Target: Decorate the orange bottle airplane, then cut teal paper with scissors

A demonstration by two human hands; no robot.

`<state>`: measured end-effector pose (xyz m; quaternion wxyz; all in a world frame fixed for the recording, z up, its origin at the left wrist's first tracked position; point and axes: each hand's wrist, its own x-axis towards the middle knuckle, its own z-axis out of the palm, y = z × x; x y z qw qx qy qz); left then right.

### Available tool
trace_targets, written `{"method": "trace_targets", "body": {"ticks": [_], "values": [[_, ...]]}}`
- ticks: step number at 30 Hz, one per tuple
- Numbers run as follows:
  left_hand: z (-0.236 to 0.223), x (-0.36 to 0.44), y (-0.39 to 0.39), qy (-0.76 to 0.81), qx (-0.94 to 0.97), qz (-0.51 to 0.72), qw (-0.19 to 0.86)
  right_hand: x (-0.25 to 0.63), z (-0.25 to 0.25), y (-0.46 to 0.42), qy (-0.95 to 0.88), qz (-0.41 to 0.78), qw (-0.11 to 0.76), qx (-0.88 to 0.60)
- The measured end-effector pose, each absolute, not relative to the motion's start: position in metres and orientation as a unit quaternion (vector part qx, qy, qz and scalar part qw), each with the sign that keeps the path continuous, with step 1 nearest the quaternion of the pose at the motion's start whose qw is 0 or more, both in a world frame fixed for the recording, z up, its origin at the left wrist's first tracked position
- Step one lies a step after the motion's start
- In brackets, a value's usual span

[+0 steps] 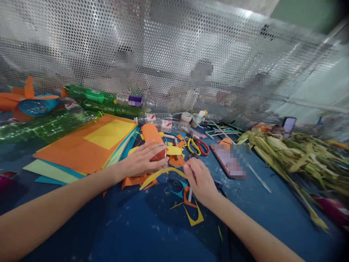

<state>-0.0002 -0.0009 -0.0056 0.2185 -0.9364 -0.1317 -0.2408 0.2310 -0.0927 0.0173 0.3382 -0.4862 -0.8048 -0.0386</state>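
My left hand (147,156) is wrapped over a plastic bottle (151,134) covered in orange paper, lying with its near end towards me. Yellow paper petals (174,150) stick out beside it. Just right of the bottle, my right hand (200,180) is closed around what looks like a dark glue gun (193,155), mostly hidden by the fingers. A white stick (190,195) shows below that fist. A curved yellow paper strip (163,171) lies between both hands. Blue, orange and yellow paper offcuts (194,215) are scattered beneath the right hand.
Coloured paper sheets (81,153) are stacked at left, with green bottles (54,123) behind. Clear bottles (166,123), scissors (203,147) and straws (223,127) lie ahead. A phone (229,162) and dry corn husks (289,156) are at right. A perforated metal screen (169,47) closes the back.
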Motion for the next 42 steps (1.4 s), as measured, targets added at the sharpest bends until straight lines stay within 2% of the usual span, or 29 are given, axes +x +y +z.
{"method": "trace_targets", "body": {"ticks": [2,6,9,11,14,16,28,33,36,42], "values": [[-0.005,0.000,0.000,-0.135,-0.936,-0.246,0.213,0.234,0.020,-0.090,-0.812,-0.060,0.301,-0.497],[-0.006,-0.001,0.000,-0.164,-0.936,-0.233,0.207,0.247,0.033,-0.087,-0.823,-0.062,0.168,-0.540],[-0.007,0.001,-0.002,-0.206,-0.933,-0.206,0.210,0.270,0.050,-0.088,-0.775,-0.018,0.105,-0.623],[-0.005,0.003,-0.004,-0.225,-0.932,-0.188,0.211,0.288,0.060,-0.090,-0.771,-0.001,0.071,-0.633],[0.002,0.009,-0.010,-0.247,-0.933,-0.168,0.202,0.309,0.066,-0.093,-0.773,0.064,-0.046,-0.630],[0.007,0.012,-0.014,-0.265,-0.928,-0.175,0.196,0.313,0.064,-0.094,-0.770,0.090,-0.087,-0.626],[0.027,0.045,-0.025,-0.329,-0.893,-0.201,0.230,0.323,0.046,-0.083,-0.789,0.050,-0.054,-0.610],[0.036,0.065,-0.026,-0.376,-0.880,-0.197,0.211,0.327,0.042,-0.078,-0.786,0.058,-0.044,-0.613],[0.037,0.071,-0.022,-0.405,-0.880,-0.182,0.171,0.328,0.040,-0.075,-0.790,0.076,-0.038,-0.608],[0.060,0.052,0.004,-0.393,-0.907,-0.151,0.009,0.331,0.039,-0.073,-0.796,0.099,-0.038,-0.596]]}}
